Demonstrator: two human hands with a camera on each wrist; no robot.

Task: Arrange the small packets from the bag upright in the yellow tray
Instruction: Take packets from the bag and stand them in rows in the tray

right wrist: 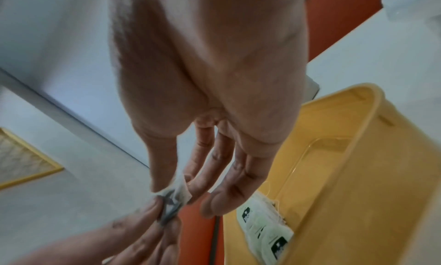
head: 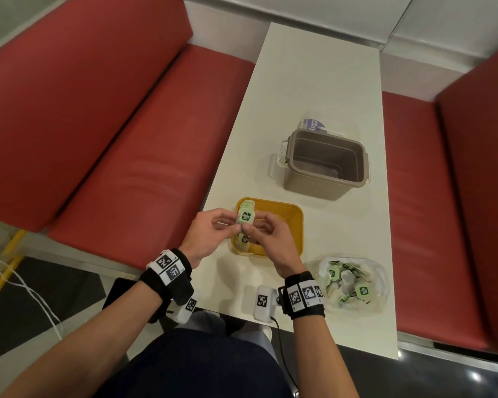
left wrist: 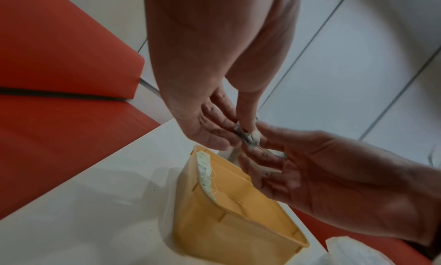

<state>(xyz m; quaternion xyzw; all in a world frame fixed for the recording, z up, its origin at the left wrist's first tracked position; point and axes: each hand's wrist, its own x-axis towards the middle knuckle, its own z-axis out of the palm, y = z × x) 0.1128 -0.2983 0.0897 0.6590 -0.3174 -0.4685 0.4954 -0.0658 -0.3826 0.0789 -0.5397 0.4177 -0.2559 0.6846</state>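
Note:
Both hands hold one small green-labelled packet (head: pixel 245 217) above the left side of the yellow tray (head: pixel 295 225). My left hand (head: pixel 213 228) pinches it from the left between thumb and fingers. My right hand (head: pixel 266 234) pinches it from the right. The wrist views show the same packet (left wrist: pixel 247 137) (right wrist: pixel 175 197) squeezed between both hands' fingertips. Several packets (head: pixel 246 205) stand upright along the tray's left wall (left wrist: pixel 205 174) (right wrist: pixel 264 229). The clear plastic bag (head: pixel 350 282) with several more packets lies to the right of my right wrist.
A brown open bin (head: pixel 325 162) stands behind the tray on the white table (head: pixel 314 81), with a package (head: pixel 314 124) behind it. A small white device (head: pixel 262 303) lies by the near edge. Red bench seats (head: pixel 112 139) flank the table.

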